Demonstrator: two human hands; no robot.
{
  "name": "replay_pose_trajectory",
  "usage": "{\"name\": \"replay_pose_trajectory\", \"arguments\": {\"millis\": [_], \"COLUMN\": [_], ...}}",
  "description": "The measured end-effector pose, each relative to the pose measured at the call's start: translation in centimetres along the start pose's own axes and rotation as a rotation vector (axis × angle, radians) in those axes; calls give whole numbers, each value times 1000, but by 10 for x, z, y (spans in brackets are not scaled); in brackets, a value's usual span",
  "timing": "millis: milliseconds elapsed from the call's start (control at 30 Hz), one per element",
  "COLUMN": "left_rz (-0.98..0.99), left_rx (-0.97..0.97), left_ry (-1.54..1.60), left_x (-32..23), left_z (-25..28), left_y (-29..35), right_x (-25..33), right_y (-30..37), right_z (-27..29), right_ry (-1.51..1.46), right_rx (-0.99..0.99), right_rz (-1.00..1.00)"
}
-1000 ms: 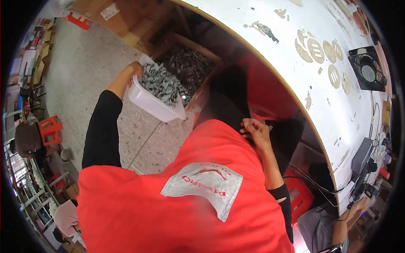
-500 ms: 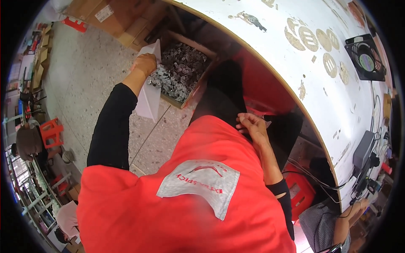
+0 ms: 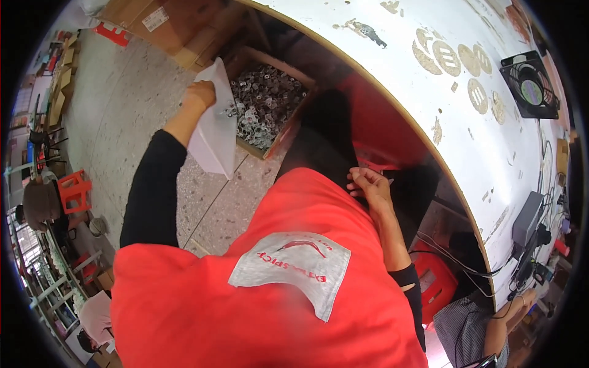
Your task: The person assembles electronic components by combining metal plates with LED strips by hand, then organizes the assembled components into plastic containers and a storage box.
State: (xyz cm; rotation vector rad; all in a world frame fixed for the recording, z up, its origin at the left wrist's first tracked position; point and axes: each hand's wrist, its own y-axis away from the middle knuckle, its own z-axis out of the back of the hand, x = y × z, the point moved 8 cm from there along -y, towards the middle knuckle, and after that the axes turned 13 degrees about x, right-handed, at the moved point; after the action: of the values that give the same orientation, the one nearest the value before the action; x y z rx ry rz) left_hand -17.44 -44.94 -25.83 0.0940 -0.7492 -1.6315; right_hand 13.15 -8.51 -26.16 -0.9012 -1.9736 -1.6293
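Observation:
My left hand (image 3: pixel 201 94) is closed around the edge of a white tray (image 3: pixel 215 135). The tray is tipped steeply on its side, beside the left edge of an open cardboard box (image 3: pixel 250 150). Many small metal pieces (image 3: pixel 270 92) fill that box, dark grey at the back and shinier toward the front. A few pieces still show against the tray's inner face. Over my right thigh, my right hand (image 3: pixel 369 185) has its fingers curled and thumb and fingertips together. Whatever they may hold is too small or hidden to tell.
A white worktable (image 3: pixel 454 122) with worn patches curves along the right, carrying a black fan (image 3: pixel 529 84) and cables. Large cardboard boxes (image 3: pixel 162 27) stand behind the box of pieces. Another person's arm (image 3: pixel 500 331) reaches in at lower right, near a red stool (image 3: pixel 434 279).
My left hand and the white tray have moved slightly left and turned more upright. More loose pieces lie at the box's front and fewer against the tray. My right hand has hardly moved.

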Motion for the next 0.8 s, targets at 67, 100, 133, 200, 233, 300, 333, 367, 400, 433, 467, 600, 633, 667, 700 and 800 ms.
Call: {"name": "replay_pose_trajectory", "arguments": {"millis": [67, 100, 133, 200, 233, 300, 333, 367, 400, 433, 467, 600, 633, 667, 700, 800], "left_rz": [109, 120, 122, 112, 99, 109, 119, 127, 133, 135, 140, 175, 182, 188, 203, 224], "left_rx": [155, 205, 205, 166, 205, 213, 213, 210, 205, 200, 198, 219, 254, 250, 209, 145], "left_ry": [84, 90, 89, 33, 94, 87, 79, 81, 122, 162, 161, 250, 255, 253, 248, 297], "left_x": [31, 36, 37, 30, 24, 19, 21, 29, 41, 53, 68, 117, 119, 119, 118, 110], "left_z": [-3, -9, -19, -40, -28, -29, -28, -30, -35, -41, -49, -69, -70, -68, -64, -56], "left_y": [4, 6, 7, 9, 23, 20, 18, 19, 19, 19, 20, 34, 40, 48, 57, 72], "right_x": [1, 2, 0, -2, -2, 3, 4, 3, 3, 4, 4, 9, 8, 6, 5, 7], "right_y": [1, 1, 0, -3, -2, -1, -1, 0, 0, 0, 1, 1, 0, -1, -2, 2], "right_z": [-1, -2, -2, 1, 1, -3, -4, -3, -3, -4, -5, -10, -10, -10, -10, -11], "right_ry": [-10, -19, -19, -29, -27, -7, -5, -19, -33, -33, -30, -25, -25, -26, -28, -7], "right_rx": [3, 5, 7, -1, 2, 30, 36, 29, 23, 28, 35, 49, 54, 65, 76, 74], "right_rz": [3, 10, 10, -6, -8, 8, 12, 14, 16, 20, 20, 34, 38, 40, 42, 55]}}
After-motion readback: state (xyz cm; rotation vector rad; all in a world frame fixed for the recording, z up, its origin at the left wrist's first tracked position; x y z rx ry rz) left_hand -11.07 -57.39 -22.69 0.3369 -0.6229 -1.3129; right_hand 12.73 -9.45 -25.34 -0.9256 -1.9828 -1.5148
